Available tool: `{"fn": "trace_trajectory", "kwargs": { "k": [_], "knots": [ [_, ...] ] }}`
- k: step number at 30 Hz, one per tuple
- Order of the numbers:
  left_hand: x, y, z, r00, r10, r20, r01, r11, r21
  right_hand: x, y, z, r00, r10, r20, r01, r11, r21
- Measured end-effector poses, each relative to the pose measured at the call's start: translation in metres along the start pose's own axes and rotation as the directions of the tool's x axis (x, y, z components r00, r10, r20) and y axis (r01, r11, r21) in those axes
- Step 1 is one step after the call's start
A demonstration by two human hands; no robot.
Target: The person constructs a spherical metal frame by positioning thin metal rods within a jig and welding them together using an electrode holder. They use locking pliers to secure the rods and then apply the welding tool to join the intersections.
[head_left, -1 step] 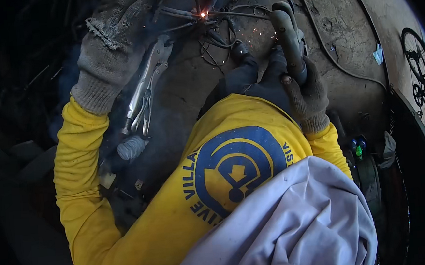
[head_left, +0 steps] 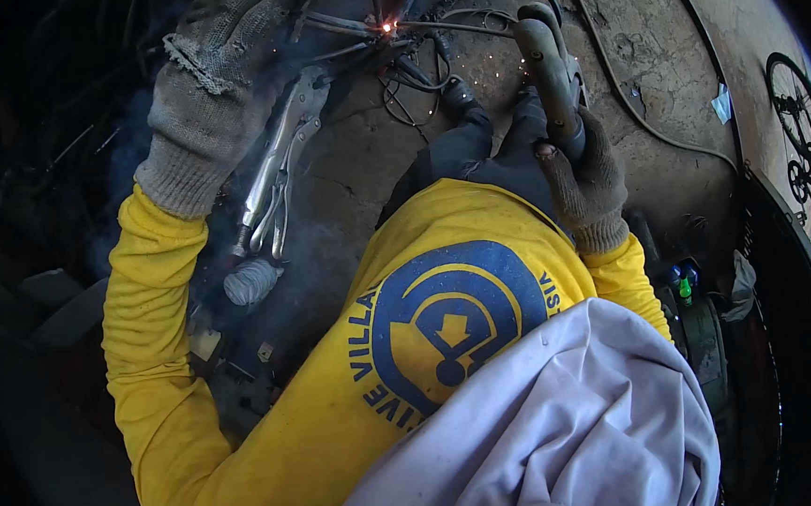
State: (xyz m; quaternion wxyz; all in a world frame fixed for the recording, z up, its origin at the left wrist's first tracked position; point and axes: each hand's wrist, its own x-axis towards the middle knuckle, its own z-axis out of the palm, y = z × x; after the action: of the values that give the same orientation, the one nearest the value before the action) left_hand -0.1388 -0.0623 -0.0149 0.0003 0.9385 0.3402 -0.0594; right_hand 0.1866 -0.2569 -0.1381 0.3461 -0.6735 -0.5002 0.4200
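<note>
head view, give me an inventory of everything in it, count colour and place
Electrode holder: one, grey, in the right hand
Thin rod: one, dark, from holder to glowing spot
Glowing spot: one, orange-white, top centre
Locking pliers: one, silver, beside the left hand
Cable: at least one, greyish, floor at right
Scrap: one, pale blue, right
Bicycle: one, dark, far right
Cloth: one, lavender-grey, bottom centre
Shirt: one, yellow, worn
Left hand: one, grey glove, upper left
Right hand: one, grey glove, right of centre
</note>
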Motion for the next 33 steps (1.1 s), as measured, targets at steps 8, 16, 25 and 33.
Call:
{"fn": "trace_trajectory", "kwargs": {
  "k": [8, 16, 25, 33],
  "knots": [
    [0.010, 0.005, -0.001, 0.998, -0.065, -0.026, 0.063, 0.994, -0.087, 0.001, -0.002, 0.000, 1.000, 0.001, 0.019, -0.001, 1.000, 0.031],
    [0.004, 0.000, 0.001, 0.993, -0.111, 0.045, 0.115, 0.990, -0.081, 0.000, 0.000, 0.004, 1.000, -0.029, -0.004, 0.029, 0.999, 0.024],
    [0.030, 0.004, -0.008, 0.980, 0.139, -0.144, -0.166, 0.965, -0.203, 0.004, -0.006, 0.003, 0.997, -0.079, 0.000, 0.078, 0.990, -0.114],
    [0.025, 0.010, -0.015, 0.991, 0.089, -0.096, -0.098, 0.990, -0.100, -0.002, -0.002, 0.004, 0.998, -0.011, -0.054, 0.012, 1.000, 0.010]
  ]
}}
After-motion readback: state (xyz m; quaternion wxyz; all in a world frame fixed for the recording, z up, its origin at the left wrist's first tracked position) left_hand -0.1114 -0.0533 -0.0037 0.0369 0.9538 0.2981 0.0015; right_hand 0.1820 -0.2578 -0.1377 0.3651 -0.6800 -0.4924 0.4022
